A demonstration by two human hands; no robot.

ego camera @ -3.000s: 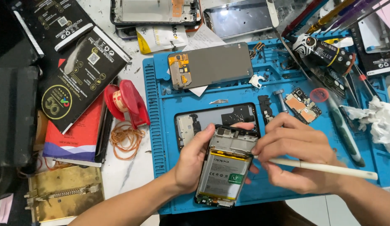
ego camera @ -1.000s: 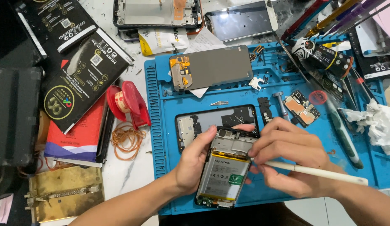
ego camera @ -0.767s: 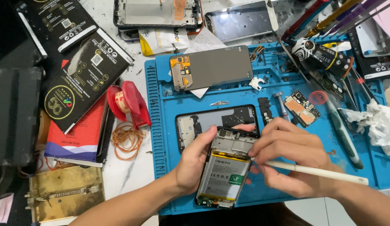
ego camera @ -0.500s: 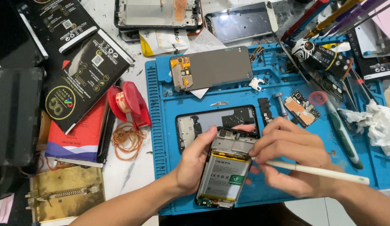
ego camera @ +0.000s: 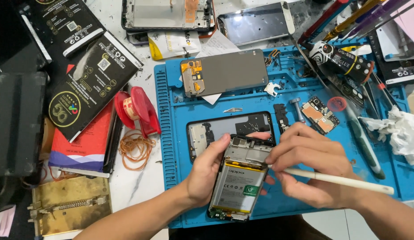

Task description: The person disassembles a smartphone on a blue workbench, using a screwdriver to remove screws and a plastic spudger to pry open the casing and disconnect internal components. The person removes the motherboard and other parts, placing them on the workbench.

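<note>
As before, opened phone (ego camera: 240, 182) unmoved.

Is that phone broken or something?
It looks taken apart, not smashed. The left hand holds the phone with its back off and battery showing. The right hand holds a white stick against it. Loose parts lie on the blue mat.

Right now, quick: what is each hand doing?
Left hand: closed on the opened phone, holding it up by its edge.
Right hand: closed on a white stick tool, tip at the phone's edge.
</note>
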